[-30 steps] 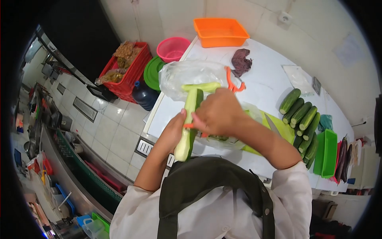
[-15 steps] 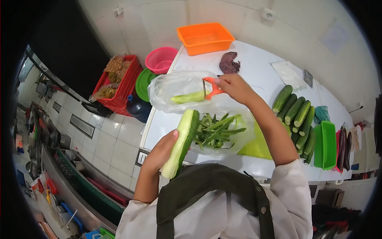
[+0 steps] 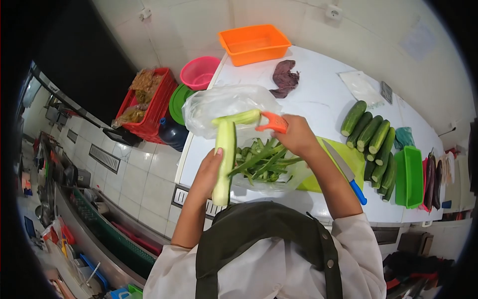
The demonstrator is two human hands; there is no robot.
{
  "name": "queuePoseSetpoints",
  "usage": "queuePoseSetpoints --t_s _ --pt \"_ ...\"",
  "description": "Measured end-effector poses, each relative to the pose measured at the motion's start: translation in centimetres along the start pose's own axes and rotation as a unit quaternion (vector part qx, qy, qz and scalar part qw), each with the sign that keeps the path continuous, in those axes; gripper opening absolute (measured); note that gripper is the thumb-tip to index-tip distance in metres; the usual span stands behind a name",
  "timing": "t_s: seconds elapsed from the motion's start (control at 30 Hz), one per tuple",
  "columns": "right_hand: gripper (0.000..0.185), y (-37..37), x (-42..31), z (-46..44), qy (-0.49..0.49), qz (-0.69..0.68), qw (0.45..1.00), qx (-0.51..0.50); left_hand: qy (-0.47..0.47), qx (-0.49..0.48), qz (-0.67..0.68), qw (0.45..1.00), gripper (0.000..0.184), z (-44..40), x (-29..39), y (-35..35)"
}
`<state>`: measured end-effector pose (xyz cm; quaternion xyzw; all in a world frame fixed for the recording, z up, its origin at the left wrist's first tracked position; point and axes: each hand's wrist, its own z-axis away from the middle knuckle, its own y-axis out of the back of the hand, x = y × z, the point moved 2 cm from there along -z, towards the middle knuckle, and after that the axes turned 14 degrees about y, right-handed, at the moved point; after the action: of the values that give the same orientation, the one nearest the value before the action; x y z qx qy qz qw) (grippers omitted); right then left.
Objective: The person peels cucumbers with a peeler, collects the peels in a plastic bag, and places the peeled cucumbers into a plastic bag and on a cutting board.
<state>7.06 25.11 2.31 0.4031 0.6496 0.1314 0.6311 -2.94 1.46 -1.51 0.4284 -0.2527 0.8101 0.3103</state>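
Observation:
My left hand (image 3: 208,169) is wrapped round a mostly peeled cucumber (image 3: 225,159), held tilted near the table's front left edge; a dark green strip of skin shows along its right side. My right hand (image 3: 298,135) grips an orange peeler (image 3: 274,122), to the right of the cucumber's upper end and apart from it. Green peelings (image 3: 266,162) lie in a clear plastic bag below the peeler. Behind, a peeled cucumber (image 3: 239,117) rests on another plastic bag (image 3: 204,107). A blue-handled knife (image 3: 343,167) lies on a yellow-green cutting board (image 3: 326,149), right of my right forearm.
Several unpeeled cucumbers (image 3: 371,134) are piled at the right beside a green basket (image 3: 409,177) and eggplants (image 3: 433,182). An orange basin (image 3: 255,45) and a dark red cloth-like item (image 3: 285,78) sit at the back. Left of the table are a pink basin (image 3: 200,73) and red crate (image 3: 152,109).
The peeler has moved off the cucumber, up and then slightly down to the right. My left hand has turned the cucumber more upright. The peelings and knife have come into clearer view.

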Motion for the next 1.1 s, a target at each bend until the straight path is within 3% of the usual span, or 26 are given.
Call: queuePoseSetpoints --t_s 0.07,0.1,0.2,0.3,0.4,0.47,0.63,1.1 --pt "0.036 0.0 2.0 0.7 -0.002 0.115 0.988 -0.107 0.027 -0.023 0.053 0.998 0.056 0.1 0.0 0.8" --pt "0.044 0.5 1.7 0.9 -0.022 0.083 0.989 -0.122 0.035 -0.026 0.100 0.994 0.058 -0.1 -0.3 1.1" --pt "0.042 1.8 -1.6 1.2 0.055 -0.076 0.991 -0.094 0.049 -0.048 0.173 0.982 0.060 0.4 0.6 0.9" --pt "0.035 2.5 -7.2 1.5 0.054 -0.161 0.983 -0.070 0.042 -0.055 0.178 0.982 0.056 0.4 0.8 0.7" --pt "0.037 0.1 -10.8 2.2 0.122 -0.011 0.991 -0.057 0.013 -0.070 0.195 0.978 0.052 -0.1 0.2 0.9" --pt "0.040 -2.3 -11.8 3.0 0.352 0.101 0.930 -0.006 0.015 -0.049 0.227 0.973 0.052 -0.6 -0.4 0.5" --pt "0.030 -4.9 -13.4 3.5 0.477 0.163 0.863 -0.024 -0.005 -0.027 0.178 0.984 0.048 0.2 0.5 0.2" --pt "0.032 -6.3 -12.8 0.8 0.511 0.160 0.839 -0.091 -0.051 -0.023 0.114 0.992 0.048 0.9 0.9 1.1"
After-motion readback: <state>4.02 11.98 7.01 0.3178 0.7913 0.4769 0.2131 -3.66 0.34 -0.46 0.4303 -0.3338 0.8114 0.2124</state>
